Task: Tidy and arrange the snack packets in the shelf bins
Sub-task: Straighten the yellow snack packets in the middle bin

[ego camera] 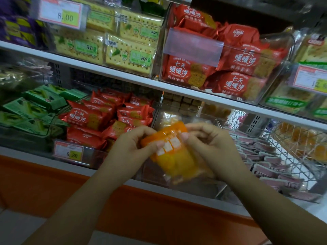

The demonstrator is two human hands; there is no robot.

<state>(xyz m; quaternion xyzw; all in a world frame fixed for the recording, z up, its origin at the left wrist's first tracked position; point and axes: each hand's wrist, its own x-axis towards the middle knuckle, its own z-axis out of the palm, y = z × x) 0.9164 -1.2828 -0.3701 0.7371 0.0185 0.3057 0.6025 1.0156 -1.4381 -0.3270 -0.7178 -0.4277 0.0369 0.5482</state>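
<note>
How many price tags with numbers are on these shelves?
3: top-left tag by the cracker packets, lower-left tag under the red packets, right-edge tag. More may be hidden.

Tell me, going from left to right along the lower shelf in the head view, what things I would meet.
In order: green packets → red packets → left hand → orange packet, gripped by both hands → right hand → pink packets in the wire basket.

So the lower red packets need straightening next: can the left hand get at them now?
Probably not yet: the left hand and right hand both grip the orange packet. Freed, it likely could; the red packets lie beside it, uncovered.
</note>
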